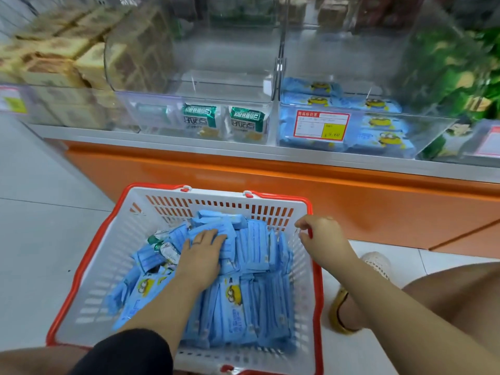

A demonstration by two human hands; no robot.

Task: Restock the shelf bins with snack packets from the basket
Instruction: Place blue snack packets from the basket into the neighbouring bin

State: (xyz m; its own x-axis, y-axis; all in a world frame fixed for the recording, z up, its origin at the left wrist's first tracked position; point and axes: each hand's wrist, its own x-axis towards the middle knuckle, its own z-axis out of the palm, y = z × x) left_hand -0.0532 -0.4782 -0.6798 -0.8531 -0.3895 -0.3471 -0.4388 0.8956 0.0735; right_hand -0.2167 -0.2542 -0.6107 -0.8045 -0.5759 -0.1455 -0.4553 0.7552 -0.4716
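A white basket (113, 255) with a red rim stands on the floor, full of blue snack packets (251, 301) with a yellow cartoon figure; a few green-and-white packets (165, 246) lie at its left. My left hand (201, 255) lies flat, fingers spread, on the blue packets inside the basket. My right hand (322, 234) hangs over the basket's right rim, fingers loosely curled, holding nothing that I can see. On the shelf, a clear bin (359, 131) holds the same blue packets. The clear bin (200, 120) to its left holds green-and-white packets.
An orange shelf base (351, 201) runs behind the basket. Bins of tan packets (54, 66) are at the left, green packets (454, 74) at the right. A red-framed price label (320, 125) is on the blue bin's front. My foot in a white shoe (376, 262) rests right of the basket.
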